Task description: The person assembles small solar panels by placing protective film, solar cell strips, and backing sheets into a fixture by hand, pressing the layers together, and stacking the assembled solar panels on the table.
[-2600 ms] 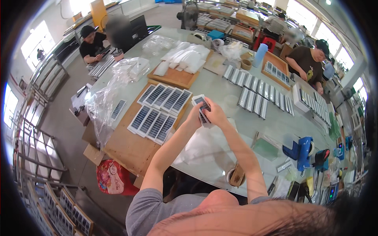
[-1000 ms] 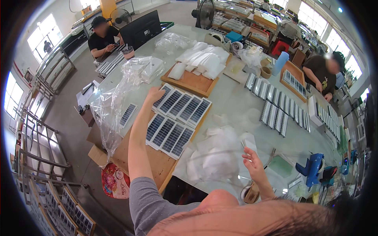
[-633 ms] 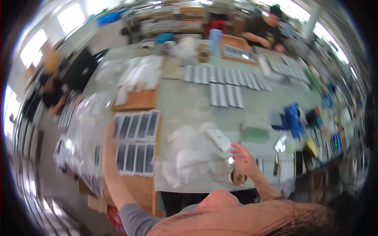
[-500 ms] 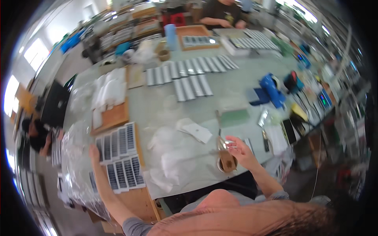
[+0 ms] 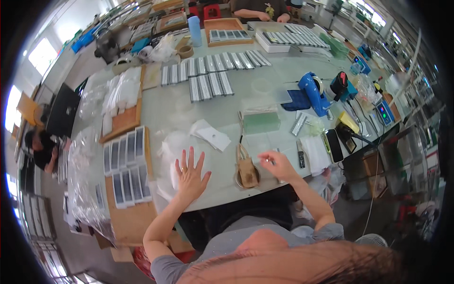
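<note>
My left hand [image 5: 190, 179] is open, palm down with fingers spread, at the edge of a pile of thin white sheets [image 5: 171, 154]. Nothing shows in its grip. To the right, my right hand [image 5: 280, 166] hovers over the near table edge, thumb and fingers drawn together; what they hold, if anything, is too small to make out. Just left of it lies a brown block with a looped handle [image 5: 247, 174], on a round dish. Flat white pieces [image 5: 211, 136] rest beyond my left hand. A green rectangular pad [image 5: 261, 122] lies farther back.
At left, a wooden tray [image 5: 135, 215] bears rows of dark-faced panels [image 5: 125, 154]. Silvery strips [image 5: 211, 86] lie in rows farther back. At right stand a blue tape dispenser [image 5: 313, 94] and a yellow-topped item [image 5: 350, 122]. Another person's hands [image 5: 272, 18] work across the table.
My left hand has moved right, from the panels on the left tray to the white sheets, fingers spreading. My right hand stays near the brown block, its fingers drawn closer together. The view has shifted.
</note>
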A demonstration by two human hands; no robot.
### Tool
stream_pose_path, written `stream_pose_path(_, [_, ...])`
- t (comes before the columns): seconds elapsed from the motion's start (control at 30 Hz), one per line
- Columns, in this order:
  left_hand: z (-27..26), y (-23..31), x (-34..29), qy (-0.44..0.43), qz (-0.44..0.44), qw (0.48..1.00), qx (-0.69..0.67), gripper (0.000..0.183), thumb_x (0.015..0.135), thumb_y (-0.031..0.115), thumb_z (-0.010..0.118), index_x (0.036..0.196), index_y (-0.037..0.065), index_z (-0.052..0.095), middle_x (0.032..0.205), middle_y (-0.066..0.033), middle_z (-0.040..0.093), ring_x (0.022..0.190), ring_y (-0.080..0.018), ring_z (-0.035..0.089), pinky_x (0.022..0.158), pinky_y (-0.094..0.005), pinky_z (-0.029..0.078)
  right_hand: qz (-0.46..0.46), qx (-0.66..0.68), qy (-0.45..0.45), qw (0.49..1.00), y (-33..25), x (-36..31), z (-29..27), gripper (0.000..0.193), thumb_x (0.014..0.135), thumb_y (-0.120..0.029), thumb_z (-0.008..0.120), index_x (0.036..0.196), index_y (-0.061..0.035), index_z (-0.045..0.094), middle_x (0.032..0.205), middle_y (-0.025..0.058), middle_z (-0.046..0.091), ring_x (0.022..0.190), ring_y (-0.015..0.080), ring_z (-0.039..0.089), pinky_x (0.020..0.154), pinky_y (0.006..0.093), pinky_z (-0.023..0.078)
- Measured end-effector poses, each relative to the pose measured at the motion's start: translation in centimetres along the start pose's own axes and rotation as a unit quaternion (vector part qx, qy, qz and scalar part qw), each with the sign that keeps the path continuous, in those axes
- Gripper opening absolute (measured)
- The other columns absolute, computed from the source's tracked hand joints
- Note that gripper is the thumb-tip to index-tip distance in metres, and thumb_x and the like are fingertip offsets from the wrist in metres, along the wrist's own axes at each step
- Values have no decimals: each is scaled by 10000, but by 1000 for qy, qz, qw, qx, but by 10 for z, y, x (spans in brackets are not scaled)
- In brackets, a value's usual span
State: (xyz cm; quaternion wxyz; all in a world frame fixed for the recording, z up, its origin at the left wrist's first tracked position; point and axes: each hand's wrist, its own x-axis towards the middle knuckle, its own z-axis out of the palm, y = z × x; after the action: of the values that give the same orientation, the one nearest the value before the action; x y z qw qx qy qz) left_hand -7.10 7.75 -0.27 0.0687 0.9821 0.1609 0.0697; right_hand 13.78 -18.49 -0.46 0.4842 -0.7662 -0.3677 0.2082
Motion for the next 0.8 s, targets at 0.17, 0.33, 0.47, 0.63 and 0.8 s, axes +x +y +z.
stream_pose_path(0.17, [50, 1, -9, 17, -51, 998, 18, 681, 914, 393, 611, 1508, 158, 374, 1605, -171, 204, 1488, -396, 128, 1173, -598, 121, -139, -160, 100, 972, 59, 95, -23, 277, 813, -240, 749, 1024, -74, 682, 983, 102, 678, 906, 298, 632, 766, 399, 507])
stream_pose_path(0.33, [45, 3, -15, 45, -49, 998, -3, 651, 911, 423, 610, 1477, 159, 426, 1583, -166, 262, 1474, -391, 185, 1180, -581, 123, -210, -309, 95, 923, 40, 122, -21, 269, 771, -218, 770, 986, -121, 640, 960, 72, 628, 980, 286, 600, 811, 414, 489])
stream_pose_path(0.47, [46, 0, -9, 50, -61, 996, -38, 617, 896, 388, 635, 1436, 140, 471, 1515, -167, 382, 1437, -383, 277, 1163, -558, 179, -233, -368, 54, 899, 53, 134, -27, 225, 774, -190, 758, 946, -131, 624, 926, 53, 605, 993, 280, 594, 823, 415, 477])
stream_pose_path(0.63, [40, -8, 3, 143, -102, 978, -114, 498, 804, 269, 734, 1255, 96, 615, 1274, -117, 605, 1227, -320, 513, 1029, -472, 362, -216, -232, -5, 948, 64, 146, -53, 174, 828, -138, 704, 995, -126, 658, 897, 50, 641, 889, 231, 619, 758, 355, 483])
stream_pose_path(0.8, [27, 3, 20, 129, -109, 981, -96, 456, 781, 310, 760, 1162, 84, 653, 1176, -109, 623, 1150, -301, 531, 982, -458, 366, -99, 201, 178, 958, 64, 154, -87, 140, 927, -67, 632, 1067, -76, 644, 872, -27, 623, 852, 97, 602, 784, 264, 481])
